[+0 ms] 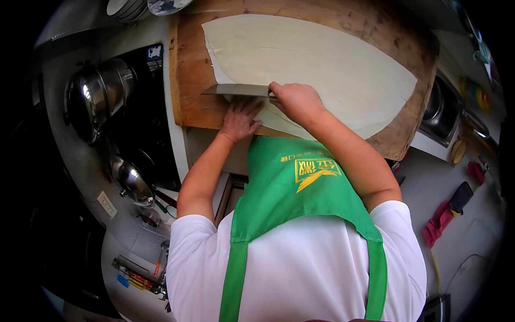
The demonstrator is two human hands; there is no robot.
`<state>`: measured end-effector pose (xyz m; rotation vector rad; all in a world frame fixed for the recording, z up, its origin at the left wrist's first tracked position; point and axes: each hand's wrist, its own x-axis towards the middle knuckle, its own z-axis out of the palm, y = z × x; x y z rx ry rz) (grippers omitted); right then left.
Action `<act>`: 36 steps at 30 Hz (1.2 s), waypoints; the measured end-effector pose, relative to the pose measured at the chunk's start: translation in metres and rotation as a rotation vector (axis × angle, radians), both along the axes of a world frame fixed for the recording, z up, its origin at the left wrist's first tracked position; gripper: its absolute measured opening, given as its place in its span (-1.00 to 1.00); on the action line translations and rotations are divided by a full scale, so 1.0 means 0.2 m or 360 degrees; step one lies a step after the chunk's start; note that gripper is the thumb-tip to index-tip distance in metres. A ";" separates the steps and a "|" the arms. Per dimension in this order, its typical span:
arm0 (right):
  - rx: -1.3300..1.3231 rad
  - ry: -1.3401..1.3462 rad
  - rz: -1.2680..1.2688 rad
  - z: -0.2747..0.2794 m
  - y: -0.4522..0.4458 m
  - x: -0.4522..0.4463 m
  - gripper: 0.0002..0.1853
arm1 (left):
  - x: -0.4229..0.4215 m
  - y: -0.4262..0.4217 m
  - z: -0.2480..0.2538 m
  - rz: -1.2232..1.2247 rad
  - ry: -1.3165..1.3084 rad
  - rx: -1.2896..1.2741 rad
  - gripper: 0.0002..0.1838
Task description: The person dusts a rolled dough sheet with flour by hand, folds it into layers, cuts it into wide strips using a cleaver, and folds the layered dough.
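Observation:
A wide, thin sheet of rolled dough (pixel 316 59) lies on a wooden board (pixel 190 64), its left part folded or layered. My right hand (pixel 300 101) is closed around the handle of a cleaver (pixel 236 89). The blade points left and crosses the lower left part of the sheet. Just below the blade, my left hand (pixel 240 119) lies flat with its fingers stretched out on the dough's near left edge. Its fingertips reach up to the blade, which partly hides them.
Left of the board is a black stovetop (pixel 153 102) with a steel pot (pixel 99 96) and a lidded pan (pixel 131 180). A sink (pixel 442 110) is at the right. Stacked bowls (pixel 126 8) stand at the top left. A phone (pixel 461 197) is at the lower right.

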<state>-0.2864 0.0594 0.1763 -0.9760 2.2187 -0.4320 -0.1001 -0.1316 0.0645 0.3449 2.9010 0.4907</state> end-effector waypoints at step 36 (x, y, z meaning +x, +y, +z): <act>0.0336 0.0091 -0.0277 0.22 1.53 -0.13 -0.79 | 0.04 0.05 -0.02 -0.0138 -0.0044 -0.0570 -0.19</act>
